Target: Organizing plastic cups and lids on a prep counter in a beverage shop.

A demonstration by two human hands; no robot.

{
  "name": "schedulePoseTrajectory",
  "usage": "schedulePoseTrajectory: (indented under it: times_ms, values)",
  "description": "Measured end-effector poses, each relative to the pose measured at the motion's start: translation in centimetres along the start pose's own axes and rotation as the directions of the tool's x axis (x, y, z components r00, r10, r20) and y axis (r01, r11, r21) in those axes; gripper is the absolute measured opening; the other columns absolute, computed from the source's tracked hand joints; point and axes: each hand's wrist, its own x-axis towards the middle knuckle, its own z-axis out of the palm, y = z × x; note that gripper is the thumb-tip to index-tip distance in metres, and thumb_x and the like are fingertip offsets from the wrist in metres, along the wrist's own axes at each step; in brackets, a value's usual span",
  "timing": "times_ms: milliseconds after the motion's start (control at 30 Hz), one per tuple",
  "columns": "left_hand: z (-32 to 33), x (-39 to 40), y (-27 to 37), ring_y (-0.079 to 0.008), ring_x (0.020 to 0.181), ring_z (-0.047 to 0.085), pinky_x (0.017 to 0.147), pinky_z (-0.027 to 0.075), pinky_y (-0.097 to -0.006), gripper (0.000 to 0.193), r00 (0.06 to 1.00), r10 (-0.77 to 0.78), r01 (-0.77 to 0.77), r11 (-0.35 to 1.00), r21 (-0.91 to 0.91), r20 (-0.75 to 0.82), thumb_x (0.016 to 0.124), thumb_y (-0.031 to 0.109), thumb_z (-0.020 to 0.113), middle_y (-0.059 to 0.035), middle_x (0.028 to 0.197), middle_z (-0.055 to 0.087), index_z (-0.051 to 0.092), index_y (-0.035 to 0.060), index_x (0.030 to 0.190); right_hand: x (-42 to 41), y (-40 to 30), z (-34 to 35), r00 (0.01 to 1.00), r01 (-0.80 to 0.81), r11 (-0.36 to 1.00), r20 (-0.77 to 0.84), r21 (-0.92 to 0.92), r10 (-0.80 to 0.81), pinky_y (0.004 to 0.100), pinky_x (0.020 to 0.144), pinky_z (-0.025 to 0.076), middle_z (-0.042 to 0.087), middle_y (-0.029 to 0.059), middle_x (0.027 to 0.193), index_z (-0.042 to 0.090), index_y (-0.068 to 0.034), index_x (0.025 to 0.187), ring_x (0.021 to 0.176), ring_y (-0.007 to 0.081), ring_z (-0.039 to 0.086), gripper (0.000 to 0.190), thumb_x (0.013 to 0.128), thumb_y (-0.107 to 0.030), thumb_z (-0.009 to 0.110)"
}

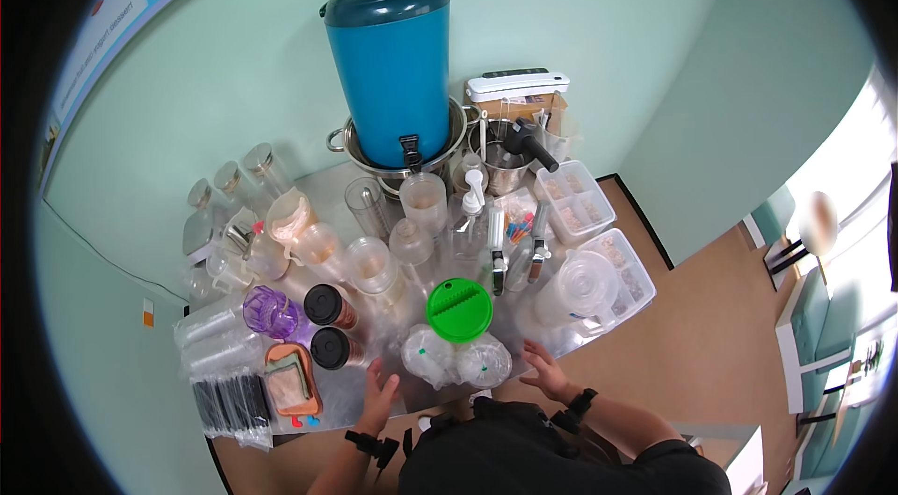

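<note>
My left hand (pixel 379 393) is at the table's front edge with its fingers apart, holding nothing. My right hand (pixel 548 371) is also free, fingers spread, at the front edge farther right. Between them lie two clear plastic-wrapped bundles (pixel 429 356), each with a small green spot. Just behind the bundles is a round bright green lid (pixel 459 310) with a toothed slot; what is under it is hidden. Two paper cups with black lids (pixel 330 347) stand behind and left of my left hand. A clear plastic jug with a lid (pixel 577 288) is behind my right hand.
A blue insulated dispenser (pixel 391 81) stands in a steel pot (pixel 457 126) by the wall. Clear cups (pixel 372 263), a purple glass (pixel 269 312), wrapped packs (pixel 228 400) and an orange tray (pixel 292 383) fill the left. Compartment boxes (pixel 574 200) line the right of the metal table (pixel 344 397).
</note>
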Motion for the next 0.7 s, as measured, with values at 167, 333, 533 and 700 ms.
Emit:
schedulePoseTrajectory:
  times_ms: [167, 333, 533, 700]
  values:
    - [-4.5, -1.2, -1.6, -0.0269, 0.122, 0.051, 0.090, 0.052, -0.0434, 0.080, 0.995, -0.096, 0.097, 0.995, -0.017, 0.042, 0.090, 0.034, 0.073, -0.0142, 0.144, 0.039, 0.027, 0.0118, 0.151, -1.2, 1.0, -3.1, 0.999, -0.003, 1.000, -0.033, -0.011, 0.003, 0.0621, 0.105, 0.038, 0.026, 0.0111, 0.157, 0.034, -0.021, 0.150, 0.144, 0.0283, 0.025, 0.061, 0.097, -0.036, 0.059]
    - [-6.9, 0.8, -4.2, -0.0261, 0.114, 0.056, 0.084, 0.054, -0.0370, 0.093, 0.983, -0.020, 0.053, 0.983, 0.175, -0.184, 0.077, 0.030, 0.084, -0.0160, 0.136, 0.046, 0.028, 0.0019, 0.146, -2.3, 1.4, -5.1, 0.987, -0.024, 0.999, -0.157, -0.024, 0.020, 0.0593, 0.105, 0.038, 0.030, 0.0111, 0.154, 0.032, -0.020, 0.150, 0.143, 0.0308, 0.027, 0.065, 0.095, -0.036, 0.061]
    - [-9.0, 4.5, -2.9, -0.0211, 0.103, 0.061, 0.082, 0.053, -0.0341, 0.089, 0.834, 0.476, -0.381, 0.862, 0.335, -0.278, 0.066, 0.018, 0.090, -0.0132, 0.119, 0.058, 0.040, -0.0007, 0.136, -3.1, 1.9, -5.8, 0.983, -0.052, 0.993, -0.178, -0.103, 0.033, 0.0601, 0.105, 0.038, 0.030, 0.0117, 0.153, 0.029, -0.019, 0.152, 0.142, 0.0321, 0.028, 0.068, 0.094, -0.035, 0.062]
    - [-8.6, 6.4, 0.0, -0.0203, 0.090, 0.066, 0.084, 0.053, -0.0342, 0.050, 0.809, 0.587, -0.539, 0.764, 0.355, -0.034, 0.069, 0.014, 0.087, -0.0081, 0.103, 0.068, 0.064, 0.0043, 0.113, -4.1, 2.1, -7.0, 0.977, -0.064, 0.990, -0.211, -0.126, 0.037, 0.0577, 0.102, 0.041, 0.035, 0.0090, 0.149, 0.029, -0.018, 0.151, 0.136, 0.0295, 0.034, 0.068, 0.093, -0.031, 0.062]
